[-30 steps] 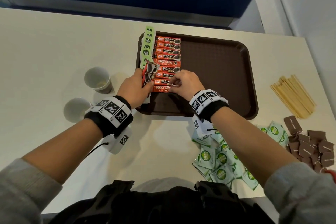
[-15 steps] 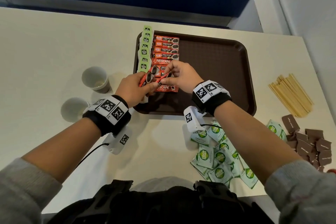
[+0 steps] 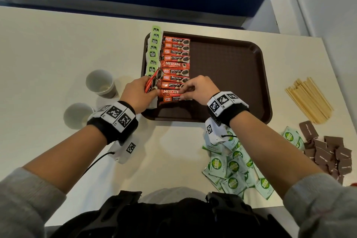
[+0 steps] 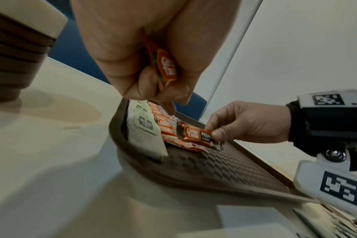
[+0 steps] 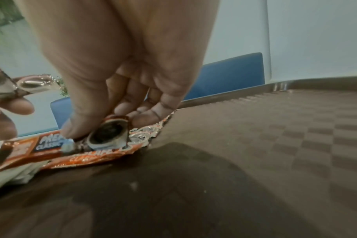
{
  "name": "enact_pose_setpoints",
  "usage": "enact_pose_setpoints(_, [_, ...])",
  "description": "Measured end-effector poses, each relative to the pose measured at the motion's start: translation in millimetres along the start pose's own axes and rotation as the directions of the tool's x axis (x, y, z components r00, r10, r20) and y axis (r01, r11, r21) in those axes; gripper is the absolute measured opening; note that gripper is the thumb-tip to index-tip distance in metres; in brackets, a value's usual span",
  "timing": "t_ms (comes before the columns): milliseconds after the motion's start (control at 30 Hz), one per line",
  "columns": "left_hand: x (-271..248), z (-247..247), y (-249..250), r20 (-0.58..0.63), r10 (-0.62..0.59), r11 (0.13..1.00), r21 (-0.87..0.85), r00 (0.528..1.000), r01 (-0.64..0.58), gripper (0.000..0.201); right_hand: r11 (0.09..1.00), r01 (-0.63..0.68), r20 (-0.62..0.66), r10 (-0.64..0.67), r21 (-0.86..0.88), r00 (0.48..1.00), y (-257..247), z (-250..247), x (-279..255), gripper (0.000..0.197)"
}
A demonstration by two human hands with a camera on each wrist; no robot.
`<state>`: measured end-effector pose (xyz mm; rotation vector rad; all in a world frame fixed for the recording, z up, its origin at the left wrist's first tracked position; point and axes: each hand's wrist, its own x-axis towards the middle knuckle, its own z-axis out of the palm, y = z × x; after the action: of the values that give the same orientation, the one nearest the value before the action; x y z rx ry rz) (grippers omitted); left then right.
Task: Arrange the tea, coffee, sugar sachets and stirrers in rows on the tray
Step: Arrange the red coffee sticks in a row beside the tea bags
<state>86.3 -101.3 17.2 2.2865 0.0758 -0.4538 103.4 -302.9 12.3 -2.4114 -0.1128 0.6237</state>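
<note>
The right hand (image 3: 199, 91) pinches a Great Taste coffee sachet (image 4: 200, 136) by thumb and forefinger at the near end of the coffee row (image 3: 175, 63), toward 9 o'clock on the brown tray (image 3: 231, 75). The left hand (image 3: 137, 94), fingers curled, grips spare coffee sachets (image 3: 152, 83) at the tray's left rim.

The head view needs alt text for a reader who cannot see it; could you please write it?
The right hand lays a coffee sachet at the near end of a row on the brown tray, while the left hand holds spare sachets. Stirrers wait on the table.
</note>
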Motion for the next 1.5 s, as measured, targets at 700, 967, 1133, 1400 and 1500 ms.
enact_pose_setpoints(700, [-2,-1,2,0.018,-0.017,1.000,-0.011,1.000,0.017,0.040,0.975,0.005,-0.077,-0.023,-0.220,0.997,4,18,9,0.027])
enact_pose_setpoints(967, [-1,-1,1,0.010,-0.005,1.000,0.001,1.000,0.005,0.039,0.940,0.111,-0.065,-0.139,-0.321,0.988,-2,20,15,0.024])
enact_pose_setpoints(1133, [-1,-1,-1,0.002,-0.002,1.000,0.012,1.000,0.002,0.038,0.939,0.080,-0.085,-0.115,-0.334,0.990,-4,20,17,0.016])
enact_pose_setpoints(1400, [-2,0,0,0.003,0.000,1.000,0.017,1.000,0.000,0.038,0.953,0.086,-0.059,-0.108,-0.291,0.992,-4,18,15,0.023])
enact_pose_setpoints(1500, [-2,0,0,0.000,0.002,1.000,0.014,1.000,-0.002,0.037,0.938,0.125,0.042,-0.118,-0.323,0.992,-4,17,14,0.033])
